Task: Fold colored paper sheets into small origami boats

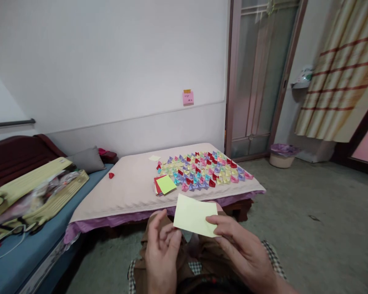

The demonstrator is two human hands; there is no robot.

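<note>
A sheet of pale yellow-green paper [193, 214] is tilted above my lap, pinched at its right end between the thumb and fingers of my right hand [241, 245]. My left hand [164, 249] is just below the sheet's lower left corner, fingers loosely curved and apart; whether a fingertip touches the corner is unclear. Beyond the sheet, a stack of coloured paper [166, 185] rests on the covered table, yellow-green on top and red beneath. To its right, many small folded paper pieces [199, 171] in red, yellow, blue, pink and purple stand in rows.
The low table has a cream cover [122, 196]. On it lie a red folded piece [111, 175] and a pale sheet [155, 158]. At left, an open yellow suitcase [49, 188] sits on a blue bed [49, 232]. A lined bin [282, 157] stands right of the glazed door.
</note>
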